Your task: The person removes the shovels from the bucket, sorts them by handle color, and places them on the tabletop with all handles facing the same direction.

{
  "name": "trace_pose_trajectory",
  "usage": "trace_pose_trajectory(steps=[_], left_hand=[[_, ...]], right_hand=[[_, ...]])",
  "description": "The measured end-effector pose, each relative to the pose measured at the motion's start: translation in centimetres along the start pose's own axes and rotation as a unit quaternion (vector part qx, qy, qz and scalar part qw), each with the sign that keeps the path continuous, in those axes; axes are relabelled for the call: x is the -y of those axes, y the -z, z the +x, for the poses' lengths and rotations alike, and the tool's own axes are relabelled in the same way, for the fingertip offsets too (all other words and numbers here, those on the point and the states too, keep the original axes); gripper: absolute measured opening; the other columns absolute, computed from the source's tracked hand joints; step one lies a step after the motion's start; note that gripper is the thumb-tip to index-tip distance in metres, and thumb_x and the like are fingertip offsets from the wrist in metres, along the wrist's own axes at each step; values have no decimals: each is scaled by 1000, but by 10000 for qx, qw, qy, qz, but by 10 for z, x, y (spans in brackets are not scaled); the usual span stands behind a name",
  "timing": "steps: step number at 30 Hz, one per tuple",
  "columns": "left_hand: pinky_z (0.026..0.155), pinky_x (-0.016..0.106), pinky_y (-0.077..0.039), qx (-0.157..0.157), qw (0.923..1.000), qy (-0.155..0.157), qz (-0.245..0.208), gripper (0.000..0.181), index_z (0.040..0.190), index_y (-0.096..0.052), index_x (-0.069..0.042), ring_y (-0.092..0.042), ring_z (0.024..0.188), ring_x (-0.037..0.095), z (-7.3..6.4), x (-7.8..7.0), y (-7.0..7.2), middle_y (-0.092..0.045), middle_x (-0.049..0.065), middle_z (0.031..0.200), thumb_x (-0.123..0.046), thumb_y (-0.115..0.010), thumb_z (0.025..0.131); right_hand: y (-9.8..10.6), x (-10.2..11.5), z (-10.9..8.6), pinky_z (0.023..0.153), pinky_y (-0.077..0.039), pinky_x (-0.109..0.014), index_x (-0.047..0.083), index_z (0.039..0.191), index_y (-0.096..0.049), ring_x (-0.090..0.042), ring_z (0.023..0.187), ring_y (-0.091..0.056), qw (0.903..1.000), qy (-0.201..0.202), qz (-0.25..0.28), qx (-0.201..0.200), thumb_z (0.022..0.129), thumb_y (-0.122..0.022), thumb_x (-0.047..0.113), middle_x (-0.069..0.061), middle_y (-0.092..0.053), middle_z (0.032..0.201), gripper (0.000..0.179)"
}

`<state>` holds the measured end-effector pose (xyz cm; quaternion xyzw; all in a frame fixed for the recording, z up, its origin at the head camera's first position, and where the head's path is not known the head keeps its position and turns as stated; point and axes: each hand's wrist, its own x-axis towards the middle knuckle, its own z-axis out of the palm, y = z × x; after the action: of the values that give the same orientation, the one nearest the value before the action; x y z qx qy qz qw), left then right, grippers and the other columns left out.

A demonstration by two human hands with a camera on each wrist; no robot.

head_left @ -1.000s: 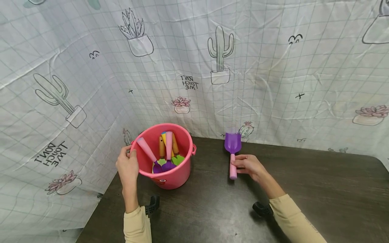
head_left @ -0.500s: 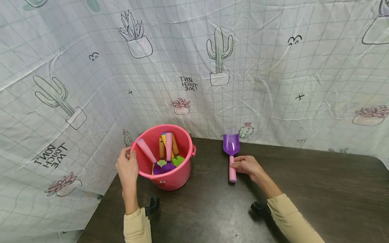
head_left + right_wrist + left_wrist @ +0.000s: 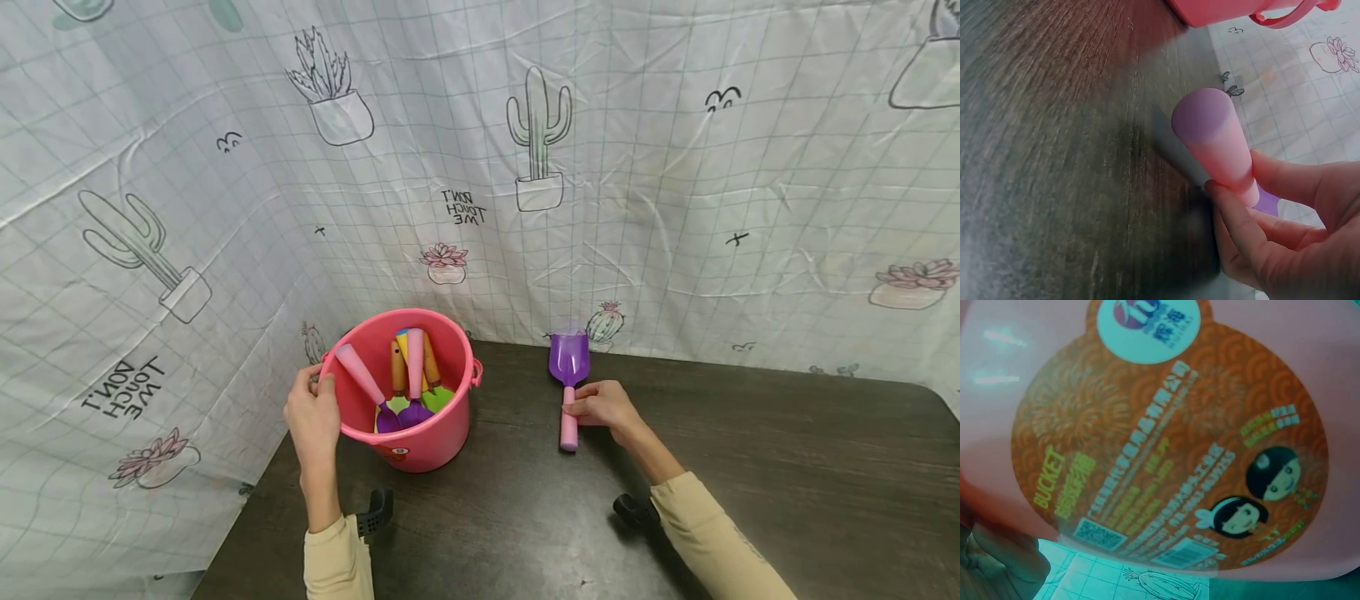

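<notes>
A pink bucket (image 3: 435, 437) stands at the left of the dark table, and my left hand (image 3: 312, 417) grips its left rim. Inside it lean several garden tools: pink-handled purple ones, brown-handled ones with a green blade, and something yellow with a blue tip. The left wrist view is filled by the bucket's orange sticker (image 3: 1172, 444), with curled fingers at the lower left. To the right of the bucket, my right hand (image 3: 604, 407) pinches a toy shovel by its pink handle (image 3: 569, 429). Its purple blade (image 3: 569, 358) points toward the back. In the right wrist view the handle (image 3: 1219, 144) sits between thumb and fingers.
A white curtain (image 3: 637, 192) printed with cacti hangs behind and to the left of the table (image 3: 787, 450). The shovel's blade reaches close to the table's back edge. The bucket's handle joint (image 3: 477, 372) sticks out on its right side.
The right hand has shifted slightly left with the toy shovel, whose handle end is a little nearer me. My left hand stays on the bucket's rim.
</notes>
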<state>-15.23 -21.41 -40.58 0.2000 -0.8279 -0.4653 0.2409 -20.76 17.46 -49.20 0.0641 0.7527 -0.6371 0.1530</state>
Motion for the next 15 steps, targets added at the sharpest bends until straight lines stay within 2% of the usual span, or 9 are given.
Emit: trace_pose_trajectory(steps=[8,11,15], left_hand=[[52,16,-44,-13,10000,-45,-3,34,135,-61,4,-57,70,26,1,1,1,-59,18,84,-13,-52,107],[51,16,-44,-31,10000,-61,-9,33,134,-61,4,-56,69,25,1,3,0,-58,17,82,-12,-52,107],[51,16,-44,-5,10000,-76,-28,34,134,-61,4,-57,69,25,2,3,1,-59,17,83,-13,-52,107]], right_hand=[[-4,3,1,63,-62,-26,-22,106,-64,-11,65,-70,9982,90,-536,-242,86,-74,-7,-8,-70,80,27],[-5,4,1,61,-61,-25,-20,104,-67,-12,64,-72,9957,115,-854,-344,86,-76,-4,-11,-73,80,26],[-7,5,2,62,-63,-29,-19,104,-67,-15,64,-74,9944,73,-978,-404,87,-77,-3,-16,-75,82,25]])
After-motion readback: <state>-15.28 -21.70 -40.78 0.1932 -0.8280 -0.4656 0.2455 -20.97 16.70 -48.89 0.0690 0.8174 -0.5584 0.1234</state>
